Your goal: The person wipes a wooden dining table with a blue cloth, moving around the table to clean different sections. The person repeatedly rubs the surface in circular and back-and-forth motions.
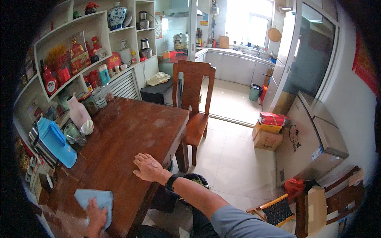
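Observation:
My left hand (96, 215) lies over a light-blue cloth (104, 197), which is spread on the near left part of a dark-red wooden table (128, 134). Blur softens its fingertips. Further along, near the table's right edge, my right hand (148, 168) rests palm down on the bare wood, fingers apart and holding nothing. A black band circles that wrist. Along the table's left side stand a blue thermos jug (58, 142), a pink jug (78, 108), a white cup (87, 127), a green teapot (71, 131) and glass jars (99, 98).
White wall shelves (122, 29) with bottles and vases rise on the left. A wooden chair (193, 119) stands at the table's far end. On the floor are a bin (196, 180), stacked boxes (268, 134) and a large cardboard-coloured case (303, 142). Another chair (342, 196) is at lower right.

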The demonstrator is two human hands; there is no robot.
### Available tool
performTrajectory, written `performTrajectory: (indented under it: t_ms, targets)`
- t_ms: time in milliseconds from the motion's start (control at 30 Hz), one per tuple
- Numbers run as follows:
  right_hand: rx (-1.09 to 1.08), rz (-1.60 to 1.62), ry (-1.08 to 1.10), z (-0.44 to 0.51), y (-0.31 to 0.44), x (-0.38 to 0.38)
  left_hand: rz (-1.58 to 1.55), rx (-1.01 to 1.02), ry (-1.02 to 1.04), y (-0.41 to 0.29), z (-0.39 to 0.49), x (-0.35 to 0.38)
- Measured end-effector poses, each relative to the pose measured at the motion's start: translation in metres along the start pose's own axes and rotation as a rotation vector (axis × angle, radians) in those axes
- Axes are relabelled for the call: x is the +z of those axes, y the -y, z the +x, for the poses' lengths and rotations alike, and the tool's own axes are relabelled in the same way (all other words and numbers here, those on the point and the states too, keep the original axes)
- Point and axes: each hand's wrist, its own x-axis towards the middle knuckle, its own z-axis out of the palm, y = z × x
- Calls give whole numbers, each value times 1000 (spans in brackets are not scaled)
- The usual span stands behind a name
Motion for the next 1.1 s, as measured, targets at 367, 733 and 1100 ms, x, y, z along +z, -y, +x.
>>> performTrajectory:
  t_ms: [367,733,1100]
  targets:
    - [-128,-13,-52,-1,-8,-5,66,338,111,-90,-28,-12]
    - [-28,-38,-19,1,-5,-2,64,-116,-69,58,-34,-31]
    - [-30,-15,-82,1,-7,4,28,21,8,-79,58,-6]
